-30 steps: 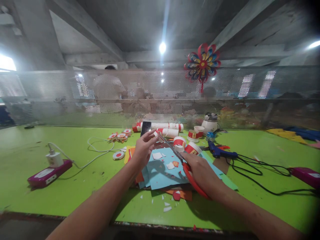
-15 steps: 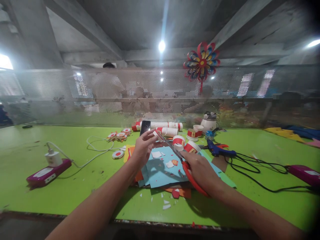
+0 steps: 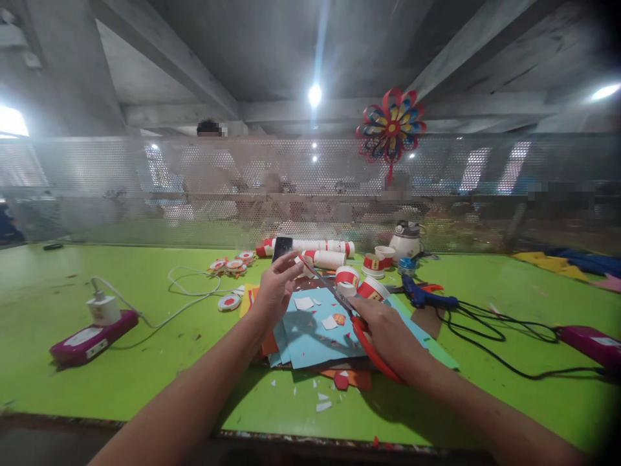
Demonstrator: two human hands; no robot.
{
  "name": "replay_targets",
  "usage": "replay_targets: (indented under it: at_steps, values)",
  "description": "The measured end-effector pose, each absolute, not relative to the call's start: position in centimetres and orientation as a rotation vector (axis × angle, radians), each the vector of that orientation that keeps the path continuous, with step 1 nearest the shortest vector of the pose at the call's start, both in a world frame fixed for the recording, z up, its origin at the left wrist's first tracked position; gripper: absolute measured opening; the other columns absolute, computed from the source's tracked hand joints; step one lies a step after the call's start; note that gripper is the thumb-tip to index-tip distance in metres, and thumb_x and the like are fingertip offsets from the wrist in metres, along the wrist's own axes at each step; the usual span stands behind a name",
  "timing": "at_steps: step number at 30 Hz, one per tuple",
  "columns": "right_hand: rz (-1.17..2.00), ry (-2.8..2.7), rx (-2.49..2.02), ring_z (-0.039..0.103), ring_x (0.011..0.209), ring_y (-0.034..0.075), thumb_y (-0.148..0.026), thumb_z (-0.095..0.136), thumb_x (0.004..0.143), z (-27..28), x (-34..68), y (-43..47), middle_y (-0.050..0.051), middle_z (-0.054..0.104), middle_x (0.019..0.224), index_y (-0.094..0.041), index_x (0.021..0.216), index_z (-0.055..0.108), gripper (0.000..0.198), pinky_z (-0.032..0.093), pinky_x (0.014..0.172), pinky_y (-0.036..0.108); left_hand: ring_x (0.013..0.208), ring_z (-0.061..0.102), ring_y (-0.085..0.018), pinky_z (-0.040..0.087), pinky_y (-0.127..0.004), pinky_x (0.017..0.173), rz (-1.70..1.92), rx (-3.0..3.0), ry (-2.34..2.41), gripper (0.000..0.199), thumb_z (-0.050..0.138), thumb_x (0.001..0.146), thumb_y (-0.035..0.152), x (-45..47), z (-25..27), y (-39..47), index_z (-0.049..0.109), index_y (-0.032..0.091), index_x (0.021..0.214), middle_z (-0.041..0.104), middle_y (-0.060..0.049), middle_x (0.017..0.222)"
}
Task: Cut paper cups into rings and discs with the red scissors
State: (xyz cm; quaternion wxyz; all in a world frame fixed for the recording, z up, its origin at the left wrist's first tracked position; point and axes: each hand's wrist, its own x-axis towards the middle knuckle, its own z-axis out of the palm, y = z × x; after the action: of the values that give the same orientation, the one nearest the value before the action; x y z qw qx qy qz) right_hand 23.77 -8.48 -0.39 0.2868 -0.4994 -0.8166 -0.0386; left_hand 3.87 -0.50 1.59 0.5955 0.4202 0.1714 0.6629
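My right hand [image 3: 385, 333] is closed around the orange-red handles of a pair of scissors [image 3: 367, 346]. Their blades reach up and left to the fingertips of my left hand [image 3: 279, 285]. Pinched in those fingertips is a small red-and-white piece of paper [image 3: 305, 266], partly hidden by fingers and blades. Beneath both hands lie light blue paper sheets [image 3: 315, 346], strewn with white and red scraps. A white scrap [image 3: 304, 303] and an orange-red cutout [image 3: 339, 319] rest on the top sheet. Just beyond the scissors, two red-and-white paper cups [image 3: 347, 278] lie close together.
A phone [image 3: 282, 247] leans near stacked paper cups [image 3: 326, 259]. Rightward are a blue glue gun [image 3: 427, 294] with black cables and a kettle-like bottle [image 3: 405, 243]. On the left, a purple power strip [image 3: 94, 336] holds a charger. A perforated screen [image 3: 291, 220] backs the green table.
The view has tilted up slightly. Both hands stay nearly in place, with the blades still at the paper piece, whose angle differs a little.
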Motion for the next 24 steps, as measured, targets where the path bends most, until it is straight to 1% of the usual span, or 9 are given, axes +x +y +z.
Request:
replay_targets:
  at_steps: [6,15,20,24]
  values:
    - [-0.073,-2.175,-1.293,0.061,0.106,0.028,-0.017,0.046,0.087,-0.81,23.96,-8.04,0.015,0.068,0.114,-0.013,0.129,0.056,0.043,0.048,0.089,0.040,0.074,0.067,-0.019,0.052,-0.036,0.075,1.481,1.003,0.406,0.032,0.081,0.062,0.018,4.03,1.49,-0.69,0.069,0.011,0.091,0.071,-0.009,0.086]
    - [-0.088,-2.180,-1.357,0.064,0.103,0.027,-0.013,0.047,0.085,-0.42,24.13,-8.19,0.015,0.069,0.112,-0.015,0.134,0.052,0.049,0.047,0.089,0.040,0.075,0.068,-0.020,0.052,-0.036,0.075,1.458,0.985,0.441,0.034,0.082,0.061,0.016,4.09,1.54,-0.96,0.070,0.011,0.092,0.073,-0.010,0.088]
    - [-0.109,-2.200,-1.346,0.061,0.108,0.029,-0.014,0.045,0.088,-0.44,24.17,-8.20,0.016,0.068,0.113,-0.014,0.135,0.052,0.047,0.047,0.091,0.043,0.076,0.068,-0.020,0.051,-0.037,0.077,1.480,0.981,0.421,0.035,0.082,0.061,0.016,4.15,1.53,-0.84,0.070,0.011,0.094,0.072,-0.010,0.087]
    - [-0.122,-2.197,-1.329,0.060,0.110,0.029,-0.014,0.045,0.088,-0.56,24.14,-8.21,0.017,0.067,0.116,-0.014,0.136,0.051,0.048,0.047,0.091,0.043,0.075,0.067,-0.017,0.050,-0.034,0.078,1.512,0.976,0.400,0.034,0.081,0.062,0.014,4.15,1.34,-0.53,0.069,0.011,0.094,0.071,-0.009,0.085]
